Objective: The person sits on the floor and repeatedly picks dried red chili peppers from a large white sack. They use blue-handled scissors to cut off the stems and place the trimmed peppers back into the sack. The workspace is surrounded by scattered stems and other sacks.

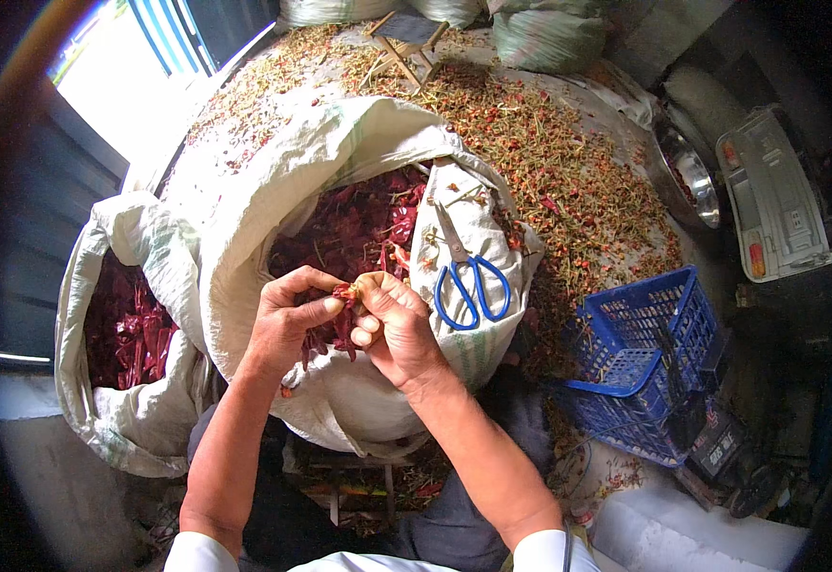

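Between my two hands is a dried red chili pepper (346, 292), its stem end uppermost. My left hand (294, 307) pinches its one side with thumb and forefinger. The fingers of my right hand (394, 322) grip the stem end. Both hands are over the mouth of a large white woven sack (244, 236), where many dark red dried chilies (348, 229) lie. Blue-handled scissors (469, 272) rest on the sack's folded right flap, blades pointing away from me. To the left, a smaller woven sack (76, 336) holds more dried red chilies (130, 329).
Stems and chili scraps (566, 171) cover the floor behind and right of the sack. A folding stool (408, 36) stands at the back, near full sacks (548, 36). At right are a blue plastic basket (616, 390), a metal basin (705, 204) and a pale plastic case (773, 200).
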Demonstrator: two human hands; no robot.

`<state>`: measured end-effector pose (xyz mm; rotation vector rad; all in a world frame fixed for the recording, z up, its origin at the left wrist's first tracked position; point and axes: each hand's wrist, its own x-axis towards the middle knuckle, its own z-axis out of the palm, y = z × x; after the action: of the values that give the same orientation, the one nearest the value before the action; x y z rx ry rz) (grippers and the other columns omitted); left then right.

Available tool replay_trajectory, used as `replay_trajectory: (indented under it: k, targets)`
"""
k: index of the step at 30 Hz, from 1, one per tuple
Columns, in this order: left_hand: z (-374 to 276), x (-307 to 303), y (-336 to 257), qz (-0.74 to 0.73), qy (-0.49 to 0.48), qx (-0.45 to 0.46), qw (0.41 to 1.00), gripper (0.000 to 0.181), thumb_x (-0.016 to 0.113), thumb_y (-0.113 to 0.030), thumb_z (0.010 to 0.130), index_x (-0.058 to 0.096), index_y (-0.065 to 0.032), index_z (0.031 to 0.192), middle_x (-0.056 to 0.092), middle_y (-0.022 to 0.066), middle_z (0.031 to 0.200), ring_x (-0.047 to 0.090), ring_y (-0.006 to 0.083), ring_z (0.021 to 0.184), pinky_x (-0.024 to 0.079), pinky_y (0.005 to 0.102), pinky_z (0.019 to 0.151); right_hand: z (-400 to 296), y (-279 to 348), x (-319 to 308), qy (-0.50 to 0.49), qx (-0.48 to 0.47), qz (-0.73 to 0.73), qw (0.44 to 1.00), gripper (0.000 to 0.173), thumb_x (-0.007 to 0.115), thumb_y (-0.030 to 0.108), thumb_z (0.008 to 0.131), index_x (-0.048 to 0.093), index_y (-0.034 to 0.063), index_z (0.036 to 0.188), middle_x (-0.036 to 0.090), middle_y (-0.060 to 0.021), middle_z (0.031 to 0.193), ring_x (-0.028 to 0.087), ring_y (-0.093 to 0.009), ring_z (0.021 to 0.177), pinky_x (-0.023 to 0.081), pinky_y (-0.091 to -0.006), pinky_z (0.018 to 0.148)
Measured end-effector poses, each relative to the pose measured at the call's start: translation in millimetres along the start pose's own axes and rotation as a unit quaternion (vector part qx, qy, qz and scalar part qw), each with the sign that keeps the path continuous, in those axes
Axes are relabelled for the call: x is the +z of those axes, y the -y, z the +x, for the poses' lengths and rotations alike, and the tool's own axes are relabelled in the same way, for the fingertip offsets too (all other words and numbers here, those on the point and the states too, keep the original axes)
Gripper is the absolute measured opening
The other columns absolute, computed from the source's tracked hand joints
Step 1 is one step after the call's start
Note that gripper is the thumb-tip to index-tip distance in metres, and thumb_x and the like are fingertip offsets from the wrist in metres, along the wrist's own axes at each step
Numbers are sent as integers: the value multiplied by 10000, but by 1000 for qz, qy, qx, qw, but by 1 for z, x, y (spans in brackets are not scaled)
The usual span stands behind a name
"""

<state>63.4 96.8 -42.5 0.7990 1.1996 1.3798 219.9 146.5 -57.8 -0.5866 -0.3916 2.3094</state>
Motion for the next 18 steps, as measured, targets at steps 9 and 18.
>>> replay_trajectory:
  k: [9,18]
  targets:
    - [1,9,-11,143,-14,-35,989,236,722,-51,855,663,15,1074,675,29,955,635,107,873,528,246,790,14,9,1,-16,-89,-264,960,138,599,193,982,600,72,915,587,15,762,478,-26,593,401,-205,448]
    - [6,-5,-1,510,-136,231,817,171,707,-18,766,686,-32,934,650,114,817,648,209,744,498,329,682,-9,6,30,83,-390,-664,632,111,627,125,906,590,29,945,586,-135,835,610,-340,761,484,-424,642]
